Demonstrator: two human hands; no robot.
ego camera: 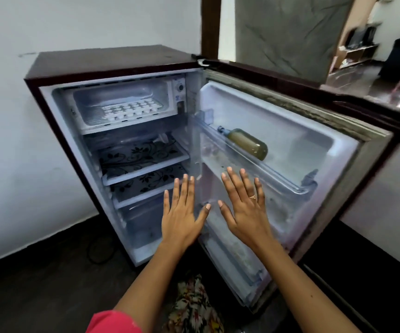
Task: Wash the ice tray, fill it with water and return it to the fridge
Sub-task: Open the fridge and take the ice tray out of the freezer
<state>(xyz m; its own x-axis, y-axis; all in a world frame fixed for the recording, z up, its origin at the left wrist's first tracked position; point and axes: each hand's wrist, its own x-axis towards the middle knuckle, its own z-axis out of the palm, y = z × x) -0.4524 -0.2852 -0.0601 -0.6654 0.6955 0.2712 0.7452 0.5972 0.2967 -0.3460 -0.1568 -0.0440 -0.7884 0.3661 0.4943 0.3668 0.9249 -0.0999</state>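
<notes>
The left hand (182, 212) and the right hand (247, 207) hover side by side in front of the open mini fridge (112, 61), both flat with fingers spread and holding nothing. The ice tray (131, 109) lies in the freezer compartment (122, 92) at the top, farther off and to the left of the hands, so the step in hand looks like a reach up for it. To do that well, the hands should go in under the compartment's roof, take the tray by its two ends and draw it straight out and level, since loose cubes or water would spill if it tips. The open door (290, 140) on the right, with a bottle (247, 144) lying on its shelf, leaves room. The tray is white and long, with rows of small rounded cells. Whether they hold ice or water I cannot tell.
</notes>
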